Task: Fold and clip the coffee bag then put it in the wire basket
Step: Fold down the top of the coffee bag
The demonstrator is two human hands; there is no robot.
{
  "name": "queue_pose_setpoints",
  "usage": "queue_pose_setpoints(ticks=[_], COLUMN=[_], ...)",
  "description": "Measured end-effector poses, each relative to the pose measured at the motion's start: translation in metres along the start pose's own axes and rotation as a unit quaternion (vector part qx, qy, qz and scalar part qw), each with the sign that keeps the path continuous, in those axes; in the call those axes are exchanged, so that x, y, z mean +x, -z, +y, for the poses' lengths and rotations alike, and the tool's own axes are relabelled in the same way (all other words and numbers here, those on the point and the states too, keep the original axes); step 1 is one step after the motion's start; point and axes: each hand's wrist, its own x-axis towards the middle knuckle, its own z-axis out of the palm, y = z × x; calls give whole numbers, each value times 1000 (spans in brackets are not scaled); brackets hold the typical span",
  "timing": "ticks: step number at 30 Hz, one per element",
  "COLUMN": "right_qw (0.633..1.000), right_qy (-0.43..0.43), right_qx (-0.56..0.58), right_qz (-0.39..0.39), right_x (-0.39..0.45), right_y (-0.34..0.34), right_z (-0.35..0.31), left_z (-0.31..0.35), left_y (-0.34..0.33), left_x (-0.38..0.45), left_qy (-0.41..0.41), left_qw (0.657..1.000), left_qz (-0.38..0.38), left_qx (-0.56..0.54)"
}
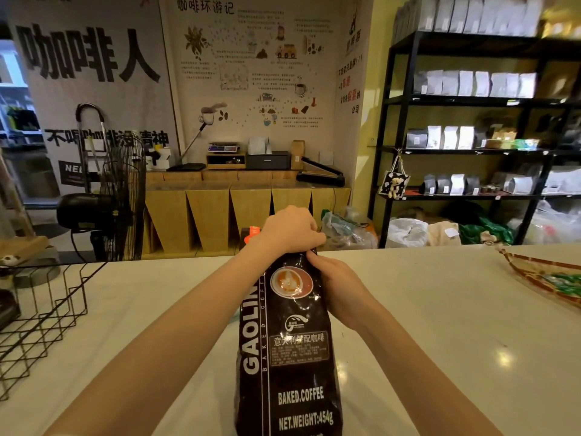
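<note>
A tall black coffee bag point(287, 347) with white lettering stands upright on the white counter point(440, 325), right in front of me. My left hand point(290, 229) is closed over the bag's top from above. My right hand point(338, 286) grips the bag's upper right side, with its fingertips at the top edge. An orange clip point(254, 230) pokes out just left of my left hand; I cannot tell if it holds the bag. The black wire basket point(47, 313) stands at the counter's left edge, apart from the bag.
A woven tray point(547, 278) with green items lies at the counter's right edge. Beyond the counter stand a black floor fan point(116, 199), a wooden bench with a scale and a sealer, and black shelves point(471, 121) of coffee bags.
</note>
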Motion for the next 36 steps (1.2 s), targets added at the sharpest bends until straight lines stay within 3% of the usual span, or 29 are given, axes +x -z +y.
queue_pose_setpoints(ticks=[3,6,15,20,23,25,27,29,33,36], right_qw=[1000,998,991,996,999,1000,1000,999,998,997], right_qy=[-21,-41,43,29,10,2,5,17,-3,-7], right_qx=[-17,-39,-126,-80,-39,-24,-15,-15,-3,-13], right_qz=[-14,-8,9,9,15,16,26,33,67,74], right_x=[-7,-13,-14,-12,-11,-10,-9,-7,2,8], right_y=[-1,-3,0,2,4,6,10,12,13,6], right_z=[6,19,22,24,25,26,26,24,21,19], left_z=[0,-1,1,-3,-3,-10,-23,-39,-57,-54], left_y=[3,1,-7,-8,3,11,14,9,-21,-37], left_x=[2,3,6,7,-5,-20,-40,-65,-100,-105], left_qy=[1,15,-29,-55,-44,-10,53,127,222,231], left_qw=[995,991,989,991,994,990,974,950,901,797], left_qz=[95,131,141,124,84,127,204,222,101,32], left_qx=[-20,-24,32,21,-45,-62,-85,-178,-360,-557])
